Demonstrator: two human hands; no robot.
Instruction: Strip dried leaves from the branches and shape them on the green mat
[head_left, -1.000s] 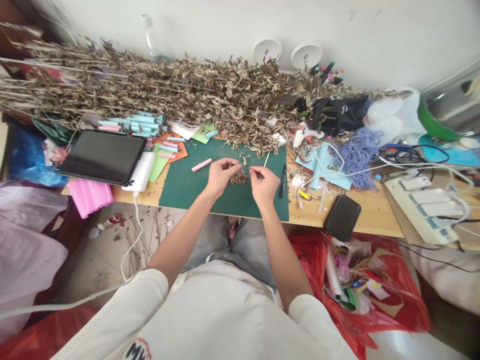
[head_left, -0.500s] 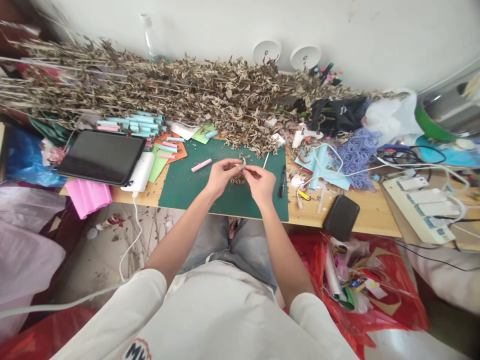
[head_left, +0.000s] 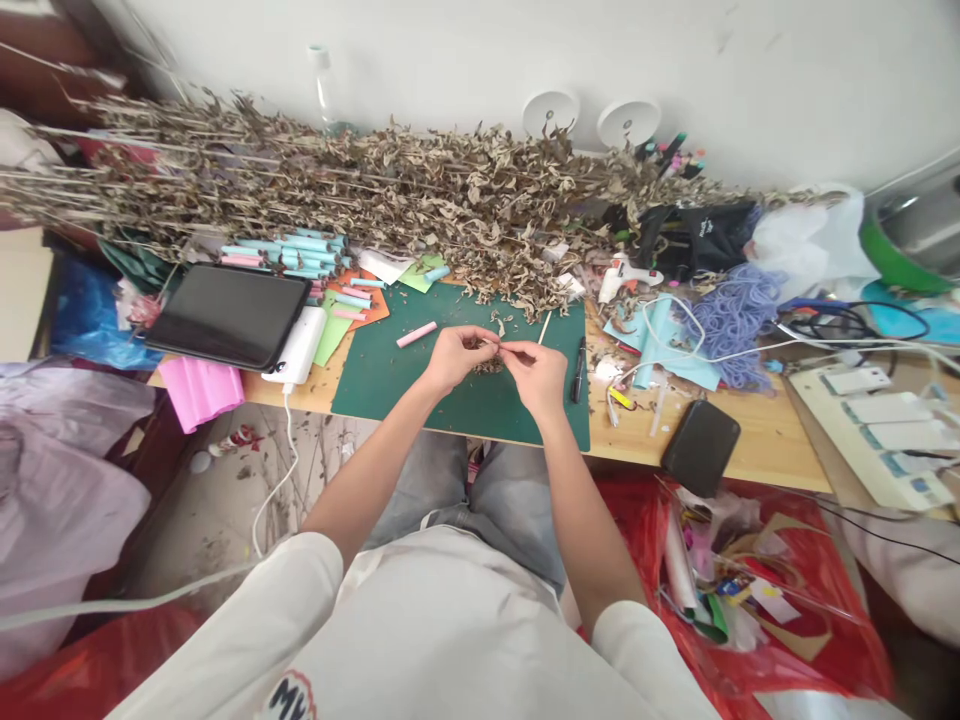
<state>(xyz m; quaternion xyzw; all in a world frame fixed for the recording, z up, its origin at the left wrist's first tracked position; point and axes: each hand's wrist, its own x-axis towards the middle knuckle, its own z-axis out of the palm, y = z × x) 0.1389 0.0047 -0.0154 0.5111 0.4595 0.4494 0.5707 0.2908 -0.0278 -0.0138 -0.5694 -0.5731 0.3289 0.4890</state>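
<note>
My left hand (head_left: pixel 459 357) and my right hand (head_left: pixel 541 374) meet over the green cutting mat (head_left: pixel 390 390), fingertips pinched together. Between them a small piece of dried leaf (head_left: pixel 501 327) pokes up; most of it is hidden by the fingers. Just beneath lies a little heap of crumbled dried leaves (head_left: pixel 489 367). To the left of my left hand a pink paper roll (head_left: pixel 416 334) rests on the mat. A thin pale stick (head_left: pixel 544 327) and a black pen (head_left: pixel 578 370) lie to the right of my right hand.
Dried leafy stalks (head_left: pixel 420 190) pile along the wall. At left are a black tablet (head_left: pixel 232 315), a white power bank (head_left: pixel 300 345) and blue paper rolls (head_left: pixel 300 250). A glue gun (head_left: pixel 626 277), purple yarn (head_left: pixel 739 325), black case (head_left: pixel 701 447) and power strip (head_left: pixel 877 430) stand right.
The whole view has shifted slightly, so things sit further right and lower. My fingers have moved a little against each other at the leaf, and both hands stay together over the mat.
</note>
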